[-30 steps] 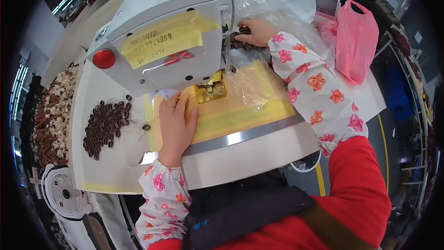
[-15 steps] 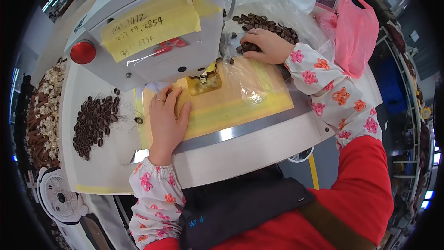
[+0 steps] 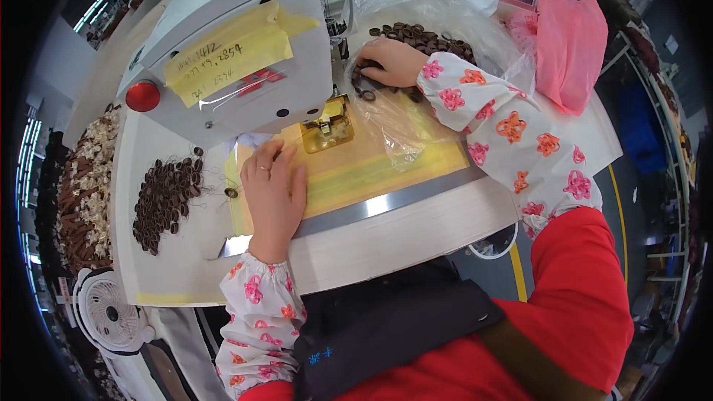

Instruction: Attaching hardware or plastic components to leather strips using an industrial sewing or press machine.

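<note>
My left hand (image 3: 273,186) lies on the yellow-taped sheet (image 3: 349,193) over the sewing machine's bed, left of the presser foot (image 3: 324,126). Its fingers are stretched out and the thumb stands apart; a small dark bit shows at the fingertips. My right hand (image 3: 397,62) is cupped over small brown loops (image 3: 369,94) right of the machine head, its fingers curled among them. The palm hides part of them. More brown loops (image 3: 423,37) lie behind that hand on clear plastic (image 3: 401,130).
The white sewing machine head (image 3: 230,67) with a red knob (image 3: 142,96) stands before me. Left of it lie brown loops with loose threads (image 3: 167,197) and a single loop (image 3: 231,193). A pink bag (image 3: 572,44) stands right; a white fan (image 3: 111,312) is lower left.
My right hand has moved left toward the machine head, shifting brown loops and plastic with it. My left hand stays on the sheet. The whole view has shifted slightly.
</note>
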A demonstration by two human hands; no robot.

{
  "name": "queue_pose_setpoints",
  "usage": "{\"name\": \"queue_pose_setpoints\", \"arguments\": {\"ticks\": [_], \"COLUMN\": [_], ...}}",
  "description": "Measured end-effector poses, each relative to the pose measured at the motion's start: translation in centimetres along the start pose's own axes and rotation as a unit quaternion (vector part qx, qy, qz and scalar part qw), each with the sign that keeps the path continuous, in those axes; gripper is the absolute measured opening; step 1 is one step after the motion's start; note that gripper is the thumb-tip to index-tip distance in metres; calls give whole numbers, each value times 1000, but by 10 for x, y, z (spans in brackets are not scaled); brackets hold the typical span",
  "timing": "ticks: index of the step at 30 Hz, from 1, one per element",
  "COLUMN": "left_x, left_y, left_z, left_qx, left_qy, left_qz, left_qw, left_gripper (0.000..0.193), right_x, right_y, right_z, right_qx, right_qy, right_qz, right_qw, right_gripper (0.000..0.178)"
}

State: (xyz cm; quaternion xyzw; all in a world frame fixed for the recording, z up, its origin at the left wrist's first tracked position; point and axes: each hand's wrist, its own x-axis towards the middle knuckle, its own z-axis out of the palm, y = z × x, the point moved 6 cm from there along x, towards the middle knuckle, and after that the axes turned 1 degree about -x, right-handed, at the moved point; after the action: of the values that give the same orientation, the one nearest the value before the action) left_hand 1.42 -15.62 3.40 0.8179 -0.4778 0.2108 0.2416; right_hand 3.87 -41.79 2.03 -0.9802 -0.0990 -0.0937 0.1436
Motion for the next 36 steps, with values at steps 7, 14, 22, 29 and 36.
{"name": "queue_pose_setpoints", "arguments": {"ticks": [7,14,22,29,36], "left_x": [27,36,34,14,31], "left_y": [104,92,69,34,63], "left_z": [25,59,43,32,37], "left_qx": [-150,-135,-72,16,-63], "left_qy": [-57,-69,-67,-143,-107], "left_qz": [144,133,92,35,65], "left_qw": [977,979,991,989,990], "left_gripper": [33,12,6,8,8], "right_x": [-37,8,-20,29,-21], "right_y": [-25,34,160,98,35], "right_z": [-47,-94,-63,-46,-159], "right_qx": [-54,-453,-84,134,6], "right_qy": [18,217,54,93,176], "right_qz": [-44,76,386,248,203], "right_qw": [997,861,917,955,963], "right_gripper": [25,73,91,62,75]}}
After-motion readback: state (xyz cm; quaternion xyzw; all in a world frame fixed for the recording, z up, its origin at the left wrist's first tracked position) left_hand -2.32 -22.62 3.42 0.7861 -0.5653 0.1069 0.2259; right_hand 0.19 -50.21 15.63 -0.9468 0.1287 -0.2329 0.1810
